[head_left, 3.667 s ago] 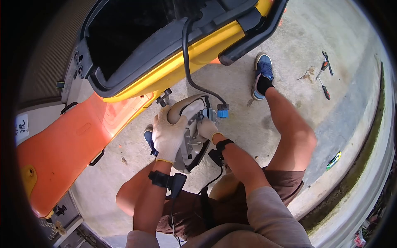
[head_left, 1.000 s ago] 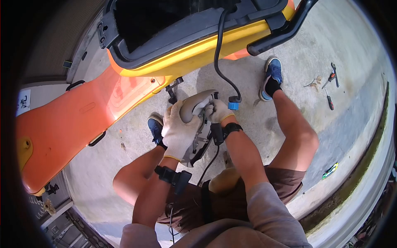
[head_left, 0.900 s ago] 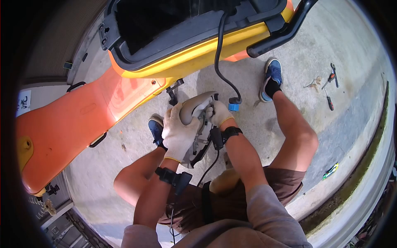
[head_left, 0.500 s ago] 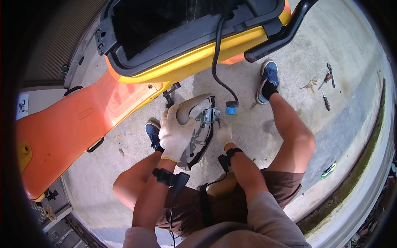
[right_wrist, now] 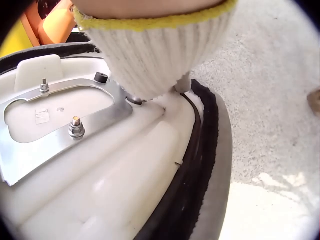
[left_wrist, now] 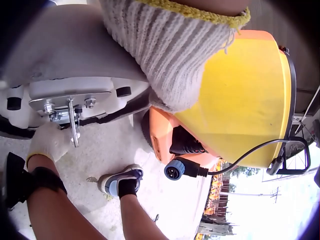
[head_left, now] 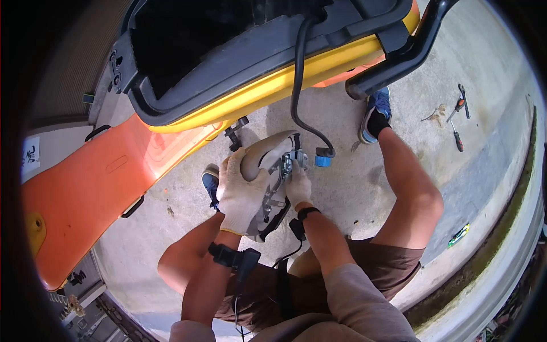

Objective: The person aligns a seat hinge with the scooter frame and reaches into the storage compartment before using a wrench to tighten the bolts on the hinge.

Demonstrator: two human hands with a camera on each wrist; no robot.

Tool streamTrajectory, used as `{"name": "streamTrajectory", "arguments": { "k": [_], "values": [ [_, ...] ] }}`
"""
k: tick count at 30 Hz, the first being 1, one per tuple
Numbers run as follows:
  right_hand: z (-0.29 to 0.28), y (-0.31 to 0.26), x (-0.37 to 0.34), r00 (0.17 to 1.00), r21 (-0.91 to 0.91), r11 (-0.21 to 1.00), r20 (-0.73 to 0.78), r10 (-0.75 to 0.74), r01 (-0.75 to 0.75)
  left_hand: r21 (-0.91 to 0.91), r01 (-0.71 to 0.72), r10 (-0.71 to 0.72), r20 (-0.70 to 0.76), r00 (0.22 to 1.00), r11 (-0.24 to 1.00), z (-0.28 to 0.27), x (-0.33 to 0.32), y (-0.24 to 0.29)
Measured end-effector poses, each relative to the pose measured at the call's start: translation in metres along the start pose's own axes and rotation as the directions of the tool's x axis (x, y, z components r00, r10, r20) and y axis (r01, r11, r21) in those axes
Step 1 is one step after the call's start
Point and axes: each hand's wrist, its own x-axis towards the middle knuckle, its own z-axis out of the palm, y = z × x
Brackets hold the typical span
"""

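A grey seat [head_left: 263,149] is tilted between the person's legs, its white underside [right_wrist: 140,165] facing right with a dark edging. The gloved left hand [head_left: 242,192] grips the seat's grey side, thumb and fingers spread around it; in the left wrist view its cuff [left_wrist: 165,60] covers part of the seat [left_wrist: 65,42]. A metal hinge [head_left: 289,162] is fixed to the underside by nuts. The gloved right hand [head_left: 298,186] pinches at this hinge from below; its fingertips are partly hidden. In the right wrist view, the flat bracket [right_wrist: 57,142] shows two threaded studs.
A yellow-and-black body [head_left: 245,94] with an orange panel [head_left: 97,188] stands ahead and left. From it hangs a black cable with a blue connector [head_left: 322,162]. Hand tools [head_left: 458,141] lie on the concrete floor [head_left: 342,188] at right. A black bar [head_left: 399,71] juts out above the right shoe.
The right hand was at the seat's upper end, then moved down and right of the hinge, and is now at the hinge. The left hand keeps its hold. The head view has shifted slightly.
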Motion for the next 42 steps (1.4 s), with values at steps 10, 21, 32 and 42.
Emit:
{"name": "streamTrajectory", "arguments": {
  "k": [10, 21, 32, 42],
  "values": [
    [-0.005, -0.005, 0.002, 0.994, -0.106, 0.993, 0.1, -0.045, 0.056, 0.026, -0.049, 0.05, -0.037, 0.998, 0.998, 0.002, -0.001, 0.003],
    [-0.013, -0.013, -0.001, 0.995, -0.083, 0.994, 0.083, -0.058, 0.065, 0.033, -0.001, 0.001, -0.003, 1.0, 0.999, 0.003, -0.001, 0.009],
    [-0.052, -0.032, 0.054, 0.871, 0.467, 0.828, 0.488, 0.053, -0.312, -0.003, -0.013, 0.013, -0.021, 1.0, 1.0, 0.003, -0.008, 0.001],
    [-0.055, -0.036, 0.082, 0.666, 0.623, -0.363, 0.746, 0.009, -0.693, 0.009, 0.002, -0.002, -0.041, 0.999, 1.0, 0.001, -0.015, -0.003]
  ]
}}
